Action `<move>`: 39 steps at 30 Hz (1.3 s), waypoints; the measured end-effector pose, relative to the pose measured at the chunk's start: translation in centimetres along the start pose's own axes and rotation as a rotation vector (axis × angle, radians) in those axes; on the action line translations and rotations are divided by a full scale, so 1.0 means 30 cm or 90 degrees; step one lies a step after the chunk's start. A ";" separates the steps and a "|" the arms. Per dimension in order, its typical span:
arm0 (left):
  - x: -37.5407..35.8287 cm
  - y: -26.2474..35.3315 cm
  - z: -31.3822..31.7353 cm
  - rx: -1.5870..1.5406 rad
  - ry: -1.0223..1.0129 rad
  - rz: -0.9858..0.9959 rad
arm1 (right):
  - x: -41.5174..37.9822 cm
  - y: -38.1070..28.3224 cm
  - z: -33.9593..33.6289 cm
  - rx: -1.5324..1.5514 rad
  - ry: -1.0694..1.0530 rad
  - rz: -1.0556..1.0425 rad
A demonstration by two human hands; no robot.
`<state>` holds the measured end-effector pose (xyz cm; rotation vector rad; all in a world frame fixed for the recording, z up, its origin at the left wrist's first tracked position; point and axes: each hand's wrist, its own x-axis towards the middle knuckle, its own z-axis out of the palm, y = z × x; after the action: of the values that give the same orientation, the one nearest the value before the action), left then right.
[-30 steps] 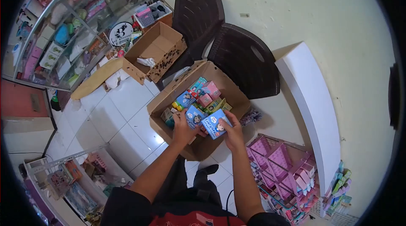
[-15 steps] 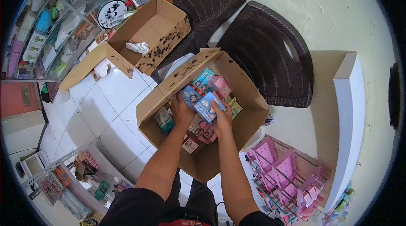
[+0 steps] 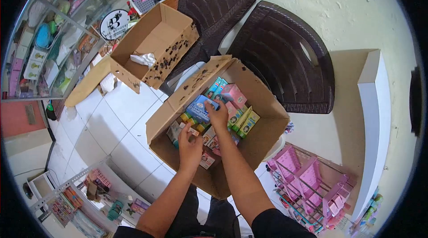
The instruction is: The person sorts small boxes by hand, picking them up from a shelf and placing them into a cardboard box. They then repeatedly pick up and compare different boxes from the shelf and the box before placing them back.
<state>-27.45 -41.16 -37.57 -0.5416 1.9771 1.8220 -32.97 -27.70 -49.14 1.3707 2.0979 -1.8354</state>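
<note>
A large cardboard box (image 3: 263, 122) stands in front of me, holding several small packages. My right hand (image 3: 217, 116) reaches into it, its fingers gripping the right end of a blue printed box (image 3: 197, 108). My left hand (image 3: 190, 146) is lower and to the left, thumb and fingers apart, above the small cartons. Close to its fingertips are yellow-capped items (image 3: 186, 116). Pink boxes (image 3: 233, 95), teal packs (image 3: 216, 88) and yellow-green packs (image 3: 248, 122) lie beyond my right hand. A pale pink carton (image 3: 206, 161) sits between my forearms.
A second cardboard box (image 3: 171, 42) with dark specks holds crumpled white paper (image 3: 143, 59). Dark brown chairs (image 3: 285, 59) stand behind. Glass shelving (image 3: 53, 37) is at left, a pink rack (image 3: 307, 184) at right, and a white panel (image 3: 373, 126) by the wall.
My left hand has let go of a blue box and moved down-left. My right hand has moved left with its blue box, lower among the packages. One blue box is now visible instead of two.
</note>
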 end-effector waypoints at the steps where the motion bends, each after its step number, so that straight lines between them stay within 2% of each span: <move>1: -0.027 0.047 -0.006 -0.017 -0.027 -0.025 | 0.013 0.008 0.007 -0.232 0.050 -0.115; 2: -0.040 0.069 -0.010 -0.033 -0.054 -0.050 | 0.010 0.024 0.011 -0.226 0.056 -0.118; 4: -0.057 0.056 -0.029 -0.038 -0.069 -0.018 | -0.064 -0.046 0.004 -0.311 0.149 -0.178; 6: -0.069 0.071 -0.053 -0.048 -0.109 0.025 | -0.077 -0.035 -0.015 -0.302 0.162 -0.201; 8: -0.093 0.119 -0.077 -0.029 -0.123 0.042 | -0.130 -0.053 -0.078 -0.186 0.113 -0.227; 10: -0.112 0.143 -0.098 -0.011 -0.137 0.060 | -0.171 -0.010 -0.160 -0.154 0.093 -0.290; 12: -0.127 0.135 -0.118 0.016 -0.158 0.072 | -0.266 -0.019 -0.258 -0.082 0.014 -0.209; 14: -0.155 0.137 -0.126 0.025 -0.175 0.099 | -0.461 -0.185 -0.364 0.061 0.006 -0.097; 16: -0.197 0.155 -0.118 0.034 -0.196 0.128 | -0.536 -0.119 -0.477 -0.058 -0.022 -0.112; 19: -0.279 0.172 -0.099 0.026 -0.254 0.139 | -0.677 -0.064 -0.592 0.023 0.027 -0.215; 21: -0.324 0.138 -0.072 0.028 -0.284 0.166 | -0.760 -0.033 -0.679 0.032 0.041 -0.211; 26: -0.536 0.207 0.049 0.102 -0.369 0.244 | -0.934 -0.040 -0.889 0.138 0.072 -0.165; 27: -0.583 0.217 0.088 0.058 -0.397 0.292 | -0.966 -0.053 -0.935 0.150 0.097 -0.178; 28: -0.627 0.218 0.118 0.042 -0.432 0.246 | -1.009 -0.068 -0.980 0.204 0.108 -0.184; 32: -0.845 0.299 0.217 0.094 -0.541 0.301 | -1.215 -0.136 -1.188 0.272 0.147 -0.204; 39: -1.235 0.379 0.350 0.174 -0.680 0.403 | -1.570 -0.083 -1.548 0.288 0.306 -0.339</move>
<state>-1.82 -29.25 -9.05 1.0481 1.5846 1.5291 17.35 -16.79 -7.52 1.5816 2.5884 -2.5218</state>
